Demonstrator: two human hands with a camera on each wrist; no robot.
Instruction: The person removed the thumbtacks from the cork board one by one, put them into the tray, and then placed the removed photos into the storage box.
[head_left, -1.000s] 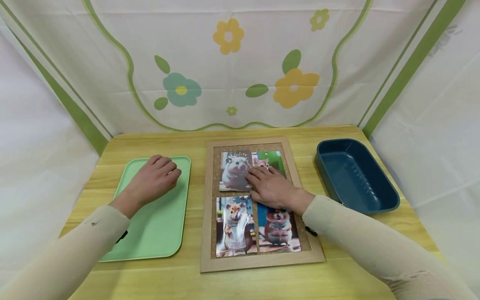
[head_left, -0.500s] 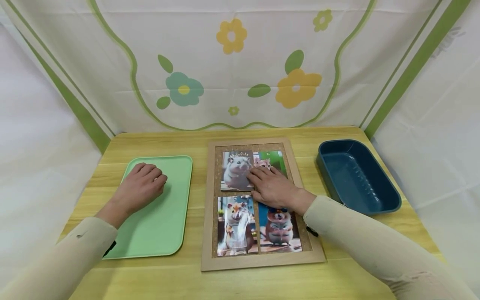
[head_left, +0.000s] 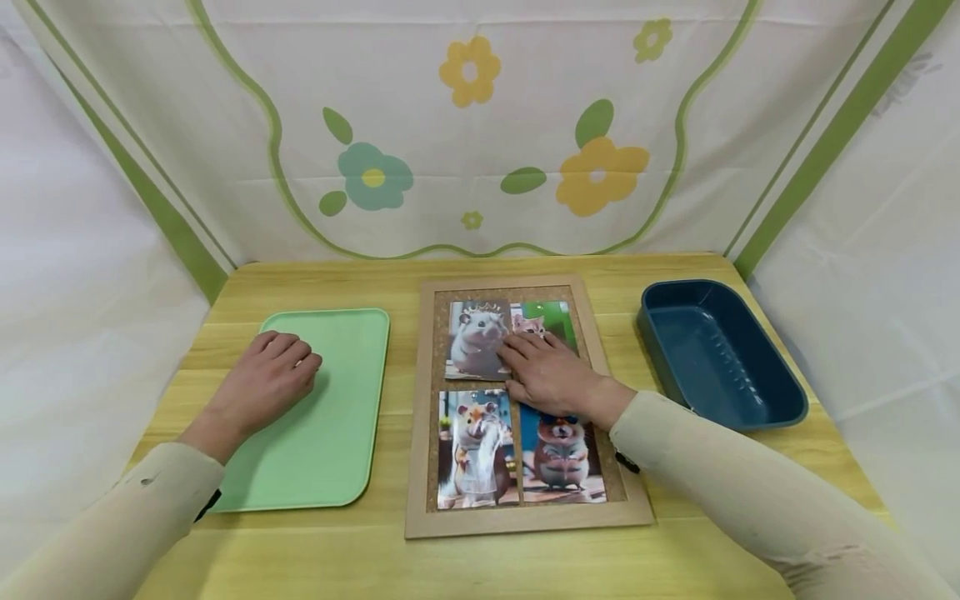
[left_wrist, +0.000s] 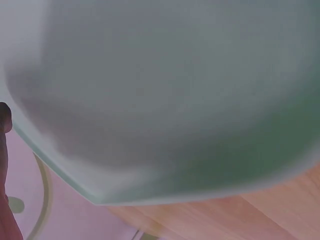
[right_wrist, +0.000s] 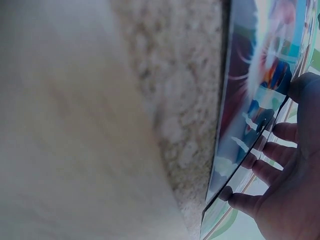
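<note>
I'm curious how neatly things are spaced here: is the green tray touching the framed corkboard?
Apart. The head view shows it: a strip of wooden table is visible between the green tray and the framed corkboard.

Readable text, brand or number: none in any view, including on the picture cards (head_left: 477,450). On the side cloth (head_left: 870,267) at the upper right of the head view, faint grey marks (head_left: 905,83), too indistinct to identify as letters. Inside the dark blue basin (head_left: 682,333), a row of small pale marks (head_left: 731,362), too small to distinguish as lettering, ridges or glints.
</note>
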